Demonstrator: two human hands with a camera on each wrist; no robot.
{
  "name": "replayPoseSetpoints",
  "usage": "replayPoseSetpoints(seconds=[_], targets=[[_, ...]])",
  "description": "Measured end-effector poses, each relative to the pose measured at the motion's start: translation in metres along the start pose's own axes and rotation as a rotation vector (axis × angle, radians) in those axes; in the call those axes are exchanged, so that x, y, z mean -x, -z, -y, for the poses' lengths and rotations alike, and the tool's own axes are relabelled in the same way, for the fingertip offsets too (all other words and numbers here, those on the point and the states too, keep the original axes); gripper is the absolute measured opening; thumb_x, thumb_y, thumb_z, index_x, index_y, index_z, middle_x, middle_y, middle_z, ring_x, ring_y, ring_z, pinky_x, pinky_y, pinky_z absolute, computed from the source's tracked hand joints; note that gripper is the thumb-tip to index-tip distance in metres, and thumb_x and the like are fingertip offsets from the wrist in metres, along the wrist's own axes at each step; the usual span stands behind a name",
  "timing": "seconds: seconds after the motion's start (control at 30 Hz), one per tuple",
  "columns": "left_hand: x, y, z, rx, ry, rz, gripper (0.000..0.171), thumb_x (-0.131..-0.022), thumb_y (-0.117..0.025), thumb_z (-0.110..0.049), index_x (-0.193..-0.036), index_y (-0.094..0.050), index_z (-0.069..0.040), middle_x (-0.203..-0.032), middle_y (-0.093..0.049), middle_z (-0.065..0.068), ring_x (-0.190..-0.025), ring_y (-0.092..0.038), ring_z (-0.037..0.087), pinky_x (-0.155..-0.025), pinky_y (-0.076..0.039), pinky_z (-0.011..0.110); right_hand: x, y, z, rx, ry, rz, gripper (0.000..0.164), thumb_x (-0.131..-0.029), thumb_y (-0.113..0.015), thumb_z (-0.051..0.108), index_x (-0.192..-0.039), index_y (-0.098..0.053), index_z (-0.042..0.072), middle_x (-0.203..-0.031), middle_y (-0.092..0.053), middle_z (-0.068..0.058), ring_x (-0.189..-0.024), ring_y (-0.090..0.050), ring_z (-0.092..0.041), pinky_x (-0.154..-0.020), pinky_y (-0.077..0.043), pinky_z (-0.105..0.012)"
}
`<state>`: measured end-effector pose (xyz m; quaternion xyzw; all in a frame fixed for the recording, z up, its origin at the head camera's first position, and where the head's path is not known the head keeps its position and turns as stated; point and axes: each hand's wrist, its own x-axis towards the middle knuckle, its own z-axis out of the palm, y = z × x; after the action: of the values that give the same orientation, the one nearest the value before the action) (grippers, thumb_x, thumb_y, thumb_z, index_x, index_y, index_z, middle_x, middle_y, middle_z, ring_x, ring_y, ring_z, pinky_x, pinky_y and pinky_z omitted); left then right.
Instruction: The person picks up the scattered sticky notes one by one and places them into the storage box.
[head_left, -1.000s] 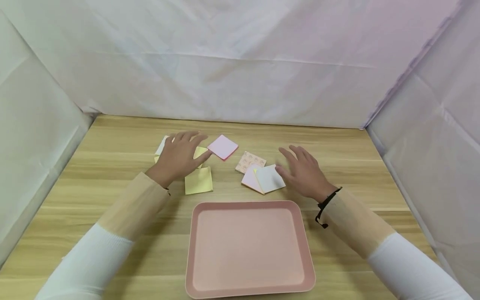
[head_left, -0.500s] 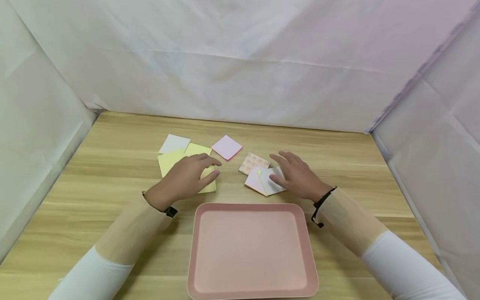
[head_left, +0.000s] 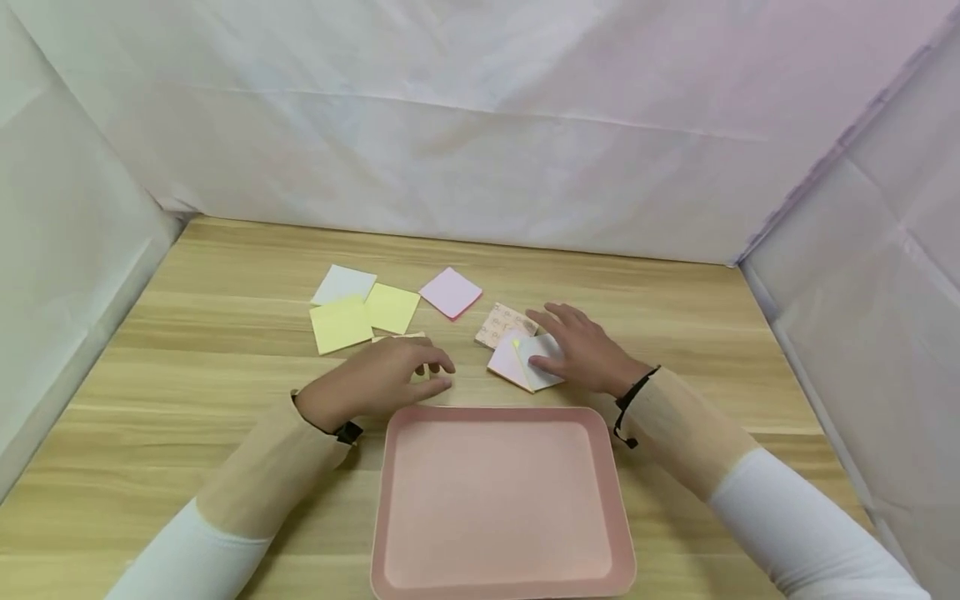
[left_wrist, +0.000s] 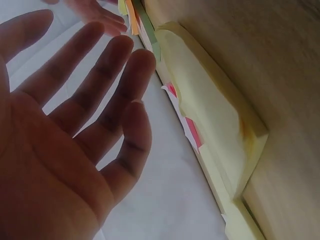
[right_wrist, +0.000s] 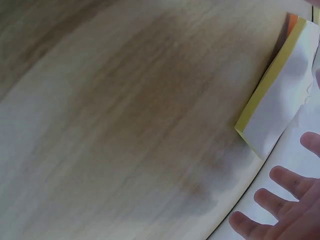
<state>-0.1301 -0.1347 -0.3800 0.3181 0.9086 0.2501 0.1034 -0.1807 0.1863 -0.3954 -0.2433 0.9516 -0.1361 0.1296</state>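
Note:
My left hand (head_left: 382, 377) hovers just behind the tray's far left corner, fingers loosely bent and holding nothing. It covers most of a yellow sticky note pad (left_wrist: 215, 107), which lies close beside the fingers in the left wrist view. Over the right-hand group hangs my right hand (head_left: 581, 346), its fingers spread and relaxed with nothing in them. Beneath it lie a white pad with a yellow edge (right_wrist: 282, 85), a pale pink pad (head_left: 507, 363) and a patterned peach pad (head_left: 497, 325), overlapping one another.
On the left, a white pad (head_left: 343, 284) and two yellow pads, one nearer (head_left: 339, 324) and one farther (head_left: 393, 307), lie together. A pink pad (head_left: 451, 292) lies at the back middle. A pink tray (head_left: 498, 504) stands in front. White cloth walls (head_left: 465, 125) enclose the wooden table.
My left hand has drawn back from the left pads toward the tray, uncovering the white and yellow ones. My right hand has shifted slightly left over its group. The pads stay put.

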Motion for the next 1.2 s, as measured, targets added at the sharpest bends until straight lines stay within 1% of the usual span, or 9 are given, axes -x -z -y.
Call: replayPoseSetpoints(seconds=[0.07, 0.17, 0.27, 0.47, 0.6, 0.7, 0.87, 1.03, 1.2], targets=[[0.0, 0.0, -0.001, 0.004, -0.014, 0.019, 0.02, -0.097, -0.064, -0.034, -0.11, -0.074, -0.022, -0.097, -0.065, -0.011, -0.083, -0.061, 0.007, -0.074, -0.049, 0.027, -0.001, -0.001, -0.001, 0.014, 0.001, 0.001, 0.075, -0.095, -0.066, 0.044, -0.157, -0.031, 0.02, -0.161, -0.026, -0.02, -0.148, -0.026, -0.041, -0.114, -0.028, -0.064], [0.0, 0.0, -0.002, 0.009, -0.017, 0.051, 0.014, -0.095, -0.066, -0.03, -0.104, -0.075, -0.024, -0.092, -0.064, -0.014, -0.076, -0.057, 0.005, -0.072, -0.047, 0.024, -0.002, -0.003, -0.001, 0.023, 0.018, 0.005, 0.075, -0.095, -0.067, 0.041, -0.157, -0.031, 0.019, -0.16, -0.028, -0.022, -0.147, -0.028, -0.043, -0.114, -0.029, -0.064], [0.002, 0.0, 0.0, 0.016, -0.023, 0.078, 0.008, -0.094, -0.068, -0.024, -0.097, -0.075, -0.024, -0.086, -0.065, -0.015, -0.074, -0.056, 0.004, -0.072, -0.047, 0.023, -0.004, -0.004, -0.001, 0.02, 0.039, 0.014, 0.073, -0.096, -0.066, 0.04, -0.157, -0.032, 0.019, -0.158, -0.03, -0.022, -0.146, -0.031, -0.043, -0.112, -0.032, -0.063], [0.004, -0.001, 0.002, 0.077, -0.051, 0.123, 0.013, -0.092, -0.065, -0.017, -0.085, -0.075, -0.021, -0.074, -0.063, -0.014, -0.068, -0.054, 0.002, -0.067, -0.048, 0.022, -0.005, -0.005, 0.002, 0.002, 0.049, 0.044, 0.071, -0.096, -0.066, 0.039, -0.156, -0.034, 0.019, -0.155, -0.037, -0.02, -0.143, -0.036, -0.04, -0.112, -0.035, -0.059], [0.006, -0.001, -0.001, 0.111, -0.065, 0.156, 0.012, -0.092, -0.067, -0.018, -0.085, -0.076, -0.021, -0.074, -0.064, -0.016, -0.067, -0.055, 0.0, -0.066, -0.048, 0.021, -0.003, -0.005, 0.003, -0.001, 0.085, 0.046, 0.068, -0.096, -0.067, 0.035, -0.155, -0.037, 0.015, -0.152, -0.041, -0.021, -0.14, -0.041, -0.04, -0.112, -0.037, -0.057], [0.007, -0.001, -0.003, 0.109, -0.073, 0.174, 0.009, -0.091, -0.069, -0.019, -0.087, -0.076, -0.023, -0.074, -0.064, -0.017, -0.066, -0.056, -0.001, -0.066, -0.048, 0.02, -0.001, -0.004, 0.005, 0.001, 0.101, 0.033, 0.066, -0.097, -0.067, 0.032, -0.153, -0.04, 0.013, -0.15, -0.043, -0.022, -0.138, -0.043, -0.041, -0.111, -0.039, -0.056], [0.007, 0.0, -0.005, 0.115, -0.069, 0.202, 0.01, -0.088, -0.071, -0.015, -0.086, -0.076, -0.024, -0.069, -0.064, -0.016, -0.062, -0.055, -0.001, -0.064, -0.048, 0.02, 0.001, -0.002, 0.008, 0.013, 0.109, 0.025, 0.059, -0.097, -0.067, 0.028, -0.149, -0.045, 0.01, -0.15, -0.042, -0.027, -0.137, -0.044, -0.044, -0.11, -0.04, -0.057], [0.007, 0.0, -0.006, 0.091, -0.039, 0.191, 0.011, -0.087, -0.072, -0.014, -0.083, -0.076, -0.023, -0.07, -0.065, -0.016, -0.065, -0.055, -0.001, -0.065, -0.048, 0.021, 0.001, -0.001, 0.01, 0.017, 0.112, 0.031, 0.057, -0.097, -0.066, 0.028, -0.147, -0.048, 0.008, -0.151, -0.041, -0.026, -0.137, -0.044, -0.044, -0.11, -0.04, -0.056], [0.006, -0.002, -0.006, 0.03, -0.036, 0.144, 0.008, -0.09, -0.073, -0.021, -0.083, -0.076, -0.024, -0.073, -0.065, -0.018, -0.07, -0.056, 0.0, -0.069, -0.048, 0.022, -0.001, -0.003, 0.013, 0.077, 0.129, 0.02, 0.063, -0.096, -0.067, 0.039, -0.146, -0.049, 0.006, -0.154, -0.041, -0.02, -0.135, -0.046, -0.044, -0.106, -0.043, -0.056]])
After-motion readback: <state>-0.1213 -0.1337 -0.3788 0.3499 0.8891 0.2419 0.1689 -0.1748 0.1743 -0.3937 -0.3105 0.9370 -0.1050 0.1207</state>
